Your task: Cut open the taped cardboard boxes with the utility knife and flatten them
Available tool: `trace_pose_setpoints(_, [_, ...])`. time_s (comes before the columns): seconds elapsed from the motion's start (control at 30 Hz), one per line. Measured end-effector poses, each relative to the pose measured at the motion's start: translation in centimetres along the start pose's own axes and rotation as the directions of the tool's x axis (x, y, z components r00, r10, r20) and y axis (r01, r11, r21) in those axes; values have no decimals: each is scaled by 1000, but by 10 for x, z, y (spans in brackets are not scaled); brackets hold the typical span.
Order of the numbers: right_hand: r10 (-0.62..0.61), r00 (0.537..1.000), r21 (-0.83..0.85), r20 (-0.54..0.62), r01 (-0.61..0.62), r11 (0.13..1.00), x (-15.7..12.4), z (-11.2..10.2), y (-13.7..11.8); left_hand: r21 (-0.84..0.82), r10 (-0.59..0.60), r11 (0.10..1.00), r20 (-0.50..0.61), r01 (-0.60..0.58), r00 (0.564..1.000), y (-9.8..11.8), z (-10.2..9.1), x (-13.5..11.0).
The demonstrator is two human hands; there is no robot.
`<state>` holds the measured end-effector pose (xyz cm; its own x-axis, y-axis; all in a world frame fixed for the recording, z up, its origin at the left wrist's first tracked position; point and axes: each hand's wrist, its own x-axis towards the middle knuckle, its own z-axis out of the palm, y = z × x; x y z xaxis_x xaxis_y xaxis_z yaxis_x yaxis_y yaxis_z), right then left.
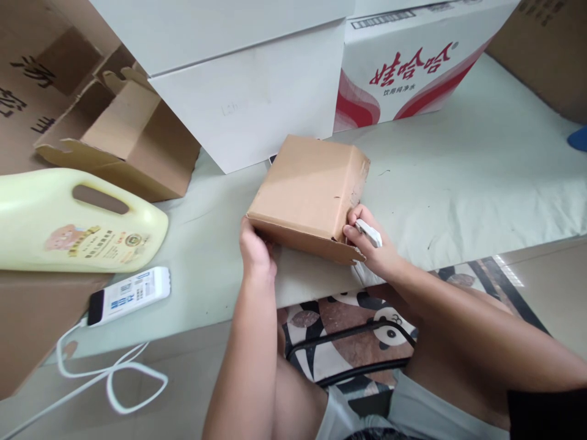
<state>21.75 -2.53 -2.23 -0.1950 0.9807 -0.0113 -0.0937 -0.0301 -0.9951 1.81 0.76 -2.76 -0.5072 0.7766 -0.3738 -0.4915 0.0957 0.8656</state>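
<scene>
A brown cardboard box [300, 183] lies tilted on the pale green cloth, its flap edge toward me. My left hand [257, 249] is closed around the box's near left corner, with most of its fingers hidden beneath it. At the near right corner, my right hand [372, 239] is closed on a small white utility knife [368, 232], whose blade I cannot make out. The right fingers touch the box's side, next to the torn edge of the flap.
White boxes [257, 104] and a red-and-white water carton [403, 73] stand behind. At left are an open cardboard box [132, 134], a yellow jug [41, 214] and a white power strip [132, 296] with a looped cord [110, 373]. A patterned stool [330, 330] is below.
</scene>
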Motion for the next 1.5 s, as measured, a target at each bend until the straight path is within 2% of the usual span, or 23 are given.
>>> trace_pose_setpoints(0.3, [-2,1000,-2,0,2,1000,0,0,-1,-11,-23,1000,-27,22,999,3,3,-2])
trace_pose_setpoints(0.77, [3,1000,-16,-2,-3,1000,-1,-1,-1,22,19,1000,11,-19,1000,-2,-1,2])
trace_pose_setpoints(1.5, [-2,1000,5,18,2,1000,2,-4,-2,25,-9,1000,-2,9,1000,2,-2,1])
